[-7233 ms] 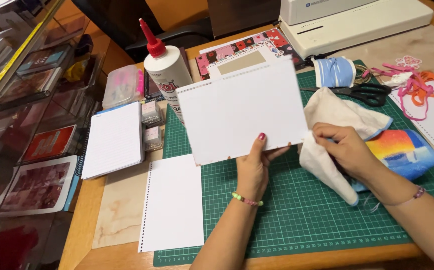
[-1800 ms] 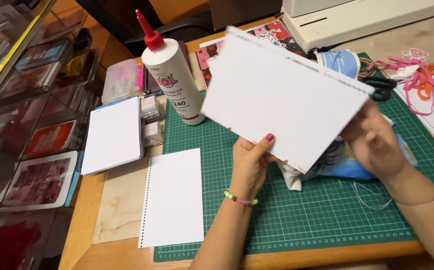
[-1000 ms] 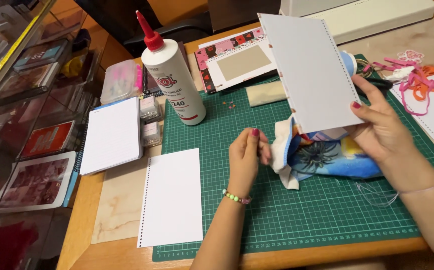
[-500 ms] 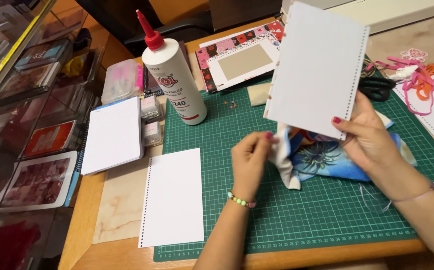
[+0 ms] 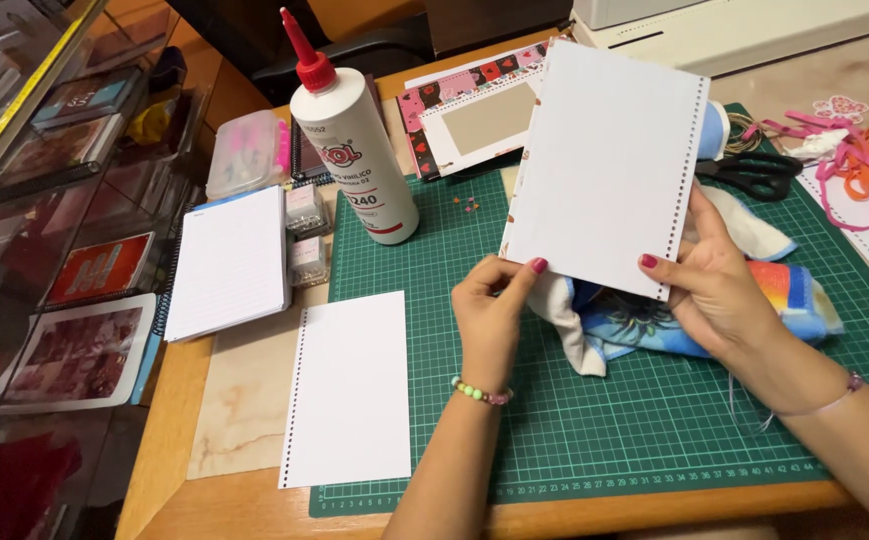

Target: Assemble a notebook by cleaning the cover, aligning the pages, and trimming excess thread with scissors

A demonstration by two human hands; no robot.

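**Punched board held upright between both hands above the cutting mat**

The white punched cover board (image 5: pixel 605 165) stood nearly upright over the green cutting mat (image 5: pixel 655 420), its row of holes running down the right edge. The left hand (image 5: pixel 490 315) pinched the board's lower left corner, thumb in front and fingers behind, so the grip was narrow and closed on the board. The right hand (image 5: pixel 720 290) held the lower right corner the same way, thumb on the face just beside the holes. The board rose above and between the two hands, tilted slightly to the right.

Under the hands a colourful cloth (image 5: pixel 655 320) lay crumpled on the mat; whether the right palm touched it could not be told. A white glue bottle with a red nozzle (image 5: pixel 355 160) stood to the left at the mat's corner. A loose punched sheet (image 5: pixel 350 390) lay flat on the surface near the left wrist, and a lined spiral notepad (image 5: pixel 230 260) lay beyond it. Black scissors (image 5: pixel 755 170) rested behind the board's right edge.
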